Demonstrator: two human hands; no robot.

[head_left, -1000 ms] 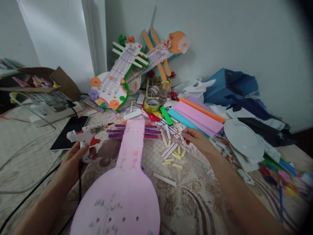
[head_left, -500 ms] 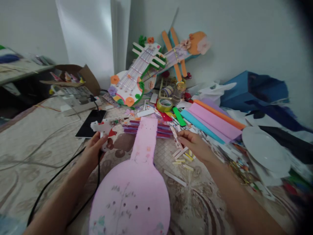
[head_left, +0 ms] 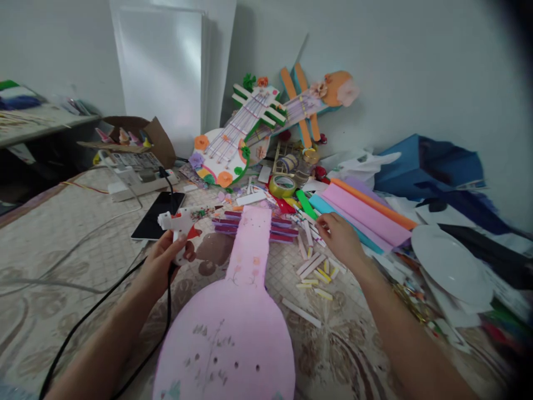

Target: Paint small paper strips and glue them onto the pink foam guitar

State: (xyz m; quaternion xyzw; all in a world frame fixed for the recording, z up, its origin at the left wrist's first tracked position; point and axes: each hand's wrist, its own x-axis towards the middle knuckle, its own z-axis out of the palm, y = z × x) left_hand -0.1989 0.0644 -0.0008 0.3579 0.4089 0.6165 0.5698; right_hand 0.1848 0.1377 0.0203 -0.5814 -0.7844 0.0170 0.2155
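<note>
A white glue gun (head_left: 180, 225) with a red trigger is gripped in my left hand (head_left: 169, 250), its nozzle pointing right. Its black cord drops below my wrist. My right hand (head_left: 339, 236) is over the pile of small strips (head_left: 310, 236), fingers curled and tips together; whatever may be between them is hidden. Between my arms lies a pink instrument-shaped board (head_left: 227, 328) with several holes in its round body. Purple sticks (head_left: 283, 229) jut out from both sides of its neck. Short pale and yellow strips (head_left: 322, 275) lie scattered to its right.
Behind lean two decorated string-instrument models (head_left: 233, 139). Rolled coloured paper (head_left: 366, 214), yellow tape (head_left: 282, 185) and a white plate (head_left: 449, 264) lie to the right. A tablet (head_left: 158, 215), a power strip (head_left: 141, 183) and a cardboard box (head_left: 160, 141) are at left.
My right hand has moved slightly right, off the loose strips near the purple sticks and over to the pile by the green piece. My left hand still holds the glue gun. The view has tilted up slightly.
</note>
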